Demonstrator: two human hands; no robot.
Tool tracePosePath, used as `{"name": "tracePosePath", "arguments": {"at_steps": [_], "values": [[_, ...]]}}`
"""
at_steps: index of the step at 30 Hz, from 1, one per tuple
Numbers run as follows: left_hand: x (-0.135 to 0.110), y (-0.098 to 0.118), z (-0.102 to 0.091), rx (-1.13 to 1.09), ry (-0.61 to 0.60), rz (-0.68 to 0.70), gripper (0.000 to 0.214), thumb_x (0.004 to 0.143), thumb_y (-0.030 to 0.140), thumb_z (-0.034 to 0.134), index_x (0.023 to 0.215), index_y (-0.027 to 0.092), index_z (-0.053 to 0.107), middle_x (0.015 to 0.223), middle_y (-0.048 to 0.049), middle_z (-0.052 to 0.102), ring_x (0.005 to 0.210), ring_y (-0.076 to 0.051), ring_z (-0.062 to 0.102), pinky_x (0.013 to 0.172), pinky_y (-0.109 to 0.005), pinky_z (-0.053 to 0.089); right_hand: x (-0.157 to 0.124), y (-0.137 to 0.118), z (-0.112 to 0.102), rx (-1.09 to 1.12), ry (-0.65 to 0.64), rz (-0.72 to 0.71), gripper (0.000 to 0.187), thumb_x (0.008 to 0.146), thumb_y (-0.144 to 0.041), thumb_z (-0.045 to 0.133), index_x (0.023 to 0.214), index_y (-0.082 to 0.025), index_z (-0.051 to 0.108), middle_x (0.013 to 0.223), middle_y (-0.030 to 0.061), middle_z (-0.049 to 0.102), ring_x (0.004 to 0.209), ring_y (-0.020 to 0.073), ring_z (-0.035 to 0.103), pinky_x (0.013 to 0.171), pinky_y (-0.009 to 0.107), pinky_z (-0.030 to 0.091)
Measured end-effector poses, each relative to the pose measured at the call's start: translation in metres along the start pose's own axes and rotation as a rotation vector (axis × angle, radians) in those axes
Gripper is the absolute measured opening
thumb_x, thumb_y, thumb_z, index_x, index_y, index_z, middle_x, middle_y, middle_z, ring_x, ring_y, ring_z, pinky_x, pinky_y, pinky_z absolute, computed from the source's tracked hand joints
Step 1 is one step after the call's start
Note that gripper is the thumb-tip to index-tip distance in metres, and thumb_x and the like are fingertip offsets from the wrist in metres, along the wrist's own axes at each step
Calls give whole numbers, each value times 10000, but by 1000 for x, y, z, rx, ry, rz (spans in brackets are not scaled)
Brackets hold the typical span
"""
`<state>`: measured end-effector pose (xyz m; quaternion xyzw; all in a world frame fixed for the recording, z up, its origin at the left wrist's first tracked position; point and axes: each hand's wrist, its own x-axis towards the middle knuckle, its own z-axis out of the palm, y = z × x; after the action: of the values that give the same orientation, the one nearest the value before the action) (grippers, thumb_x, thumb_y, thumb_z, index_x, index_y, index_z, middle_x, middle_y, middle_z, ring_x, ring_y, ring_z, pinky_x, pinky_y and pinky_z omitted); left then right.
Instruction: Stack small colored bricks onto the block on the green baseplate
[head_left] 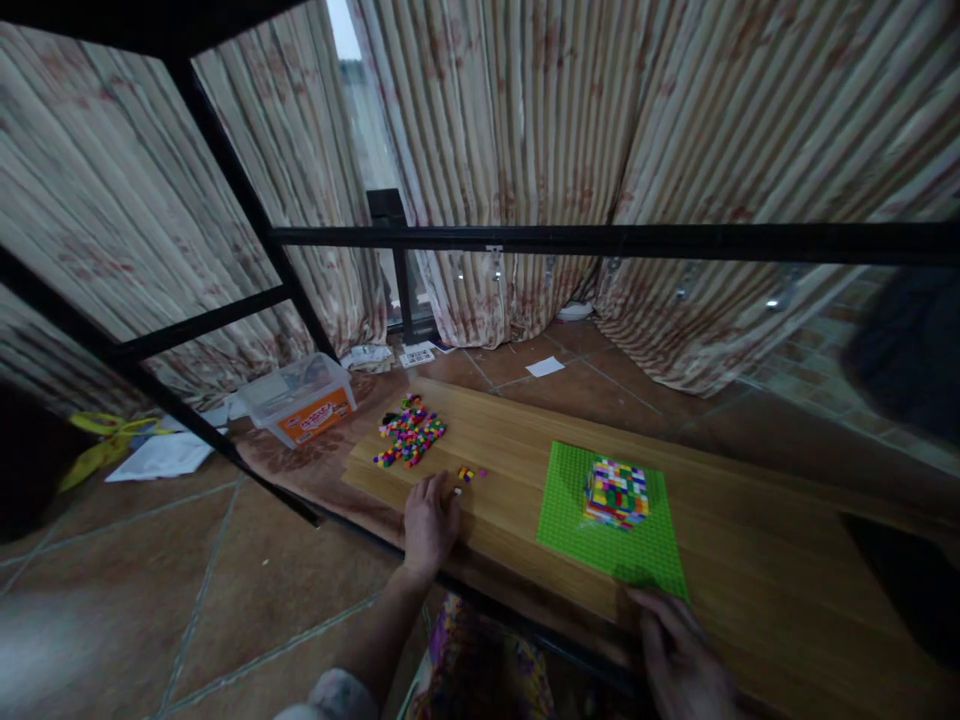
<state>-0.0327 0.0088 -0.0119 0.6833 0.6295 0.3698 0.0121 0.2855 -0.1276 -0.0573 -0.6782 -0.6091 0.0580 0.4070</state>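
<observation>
My left hand [431, 522] rests on the wooden tabletop, palm down, fingers loosely bent and holding nothing I can see. A small white brick [457, 490] lies right beside its fingertips. Just beyond are a few yellow and dark bricks [466, 474] and a pink brick [483, 472]. My right hand [679, 645] is at the near edge of a green baseplate [566, 510], its index finger stretched along the edge and its thumb apart. On the baseplate stands a block-shaped build of multicoloured bricks [616, 492].
A pile of mixed bricks [412, 432] lies at the table's left end. Behind it is a clear plastic box [300, 400] with an orange label on the floor. A black metal frame [525, 238] crosses in front of the curtains. A dark flat object [900, 570] lies at right.
</observation>
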Motion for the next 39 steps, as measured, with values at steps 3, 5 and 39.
{"name": "tracePosePath", "arguments": {"at_steps": [3, 5, 39], "values": [[7, 1, 4, 19, -51, -3, 319, 830, 219, 587, 1146, 169, 586, 1065, -107, 649, 1002, -277, 596, 881, -426, 495, 0, 3, 0, -17, 10, -17, 305, 896, -392, 435, 960, -239, 690, 993, 50, 719, 877, 203, 699, 757, 321, 555], [10, 2, 7, 11, -88, 3, 317, 819, 199, 596, 1134, 170, 597, 1033, -100, 657, 984, -275, 599, 874, -421, 491, 0, 3, 0, -29, 13, -18, 309, 893, -399, 437, 958, -237, 692, 988, 54, 719, 871, 206, 698, 746, 323, 552], [26, 13, 15, -123, -261, -46, 432, 739, -1, 486, 1117, 180, 590, 954, -66, 702, 932, -195, 663, 845, -315, 525, 3, -15, 0, 36, 11, -18, 286, 914, -328, 412, 967, -224, 674, 994, 58, 687, 891, 195, 661, 804, 334, 517]]}}
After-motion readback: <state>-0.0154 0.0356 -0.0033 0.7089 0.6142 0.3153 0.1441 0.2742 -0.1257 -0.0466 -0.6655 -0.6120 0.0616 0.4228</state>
